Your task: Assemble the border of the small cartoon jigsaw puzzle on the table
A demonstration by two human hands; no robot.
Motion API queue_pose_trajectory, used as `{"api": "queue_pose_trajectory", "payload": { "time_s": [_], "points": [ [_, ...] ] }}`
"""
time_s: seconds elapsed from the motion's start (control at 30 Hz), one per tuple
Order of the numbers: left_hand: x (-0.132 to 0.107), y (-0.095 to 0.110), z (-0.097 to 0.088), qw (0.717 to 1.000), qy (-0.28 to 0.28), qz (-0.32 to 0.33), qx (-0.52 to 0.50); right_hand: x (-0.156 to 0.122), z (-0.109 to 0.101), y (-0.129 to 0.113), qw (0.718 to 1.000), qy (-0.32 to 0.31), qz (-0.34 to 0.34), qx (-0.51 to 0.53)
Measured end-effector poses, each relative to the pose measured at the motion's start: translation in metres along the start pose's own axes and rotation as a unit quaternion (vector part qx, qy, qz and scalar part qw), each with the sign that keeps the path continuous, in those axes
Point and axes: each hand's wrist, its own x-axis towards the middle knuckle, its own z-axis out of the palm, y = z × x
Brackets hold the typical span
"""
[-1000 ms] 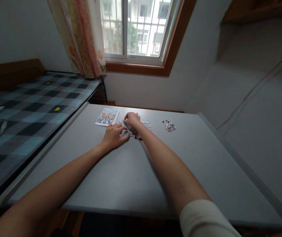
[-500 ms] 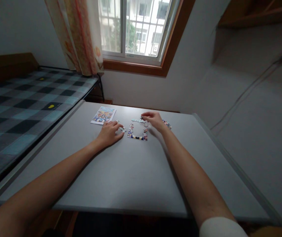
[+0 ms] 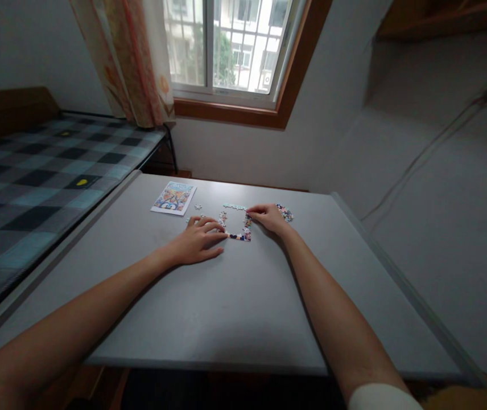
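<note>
A jigsaw puzzle border (image 3: 240,237) lies on the table as a hollow rectangle, the table top showing inside it. My left hand (image 3: 201,242) rests flat with fingers spread, its fingertips at the border's lower left corner and covering part of it. At the upper right of the border, my right hand (image 3: 268,218) pinches thumb and forefinger together on a puzzle piece (image 3: 248,214), mostly hidden by the fingertips. A loose piece (image 3: 198,206) lies beyond my left hand, and others are partly covered by its fingers. Behind my right hand sits a heap of pieces (image 3: 285,212).
A printed picture card (image 3: 174,198) lies at the far left of the white table (image 3: 209,307). A bed with a checked cover (image 3: 56,171) stands along the left side. Ahead are a curtain (image 3: 132,68) and a barred window; a cable (image 3: 422,154) hangs on the right wall.
My left hand has moved right and nearer, from the loose pieces to the border's lower left corner. My right hand has come down from the top edge to the right side. The view shifted slightly.
</note>
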Motion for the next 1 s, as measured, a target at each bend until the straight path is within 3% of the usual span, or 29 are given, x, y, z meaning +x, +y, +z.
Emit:
{"api": "queue_pose_trajectory", "payload": {
  "time_s": [1.0],
  "points": [
    [0.002, -0.0016, -0.0003, 0.999, 0.001, -0.003, -0.035, -0.0071, -0.0004, 0.008, 0.995, 0.041, -0.024, -0.086]
  ]
}}
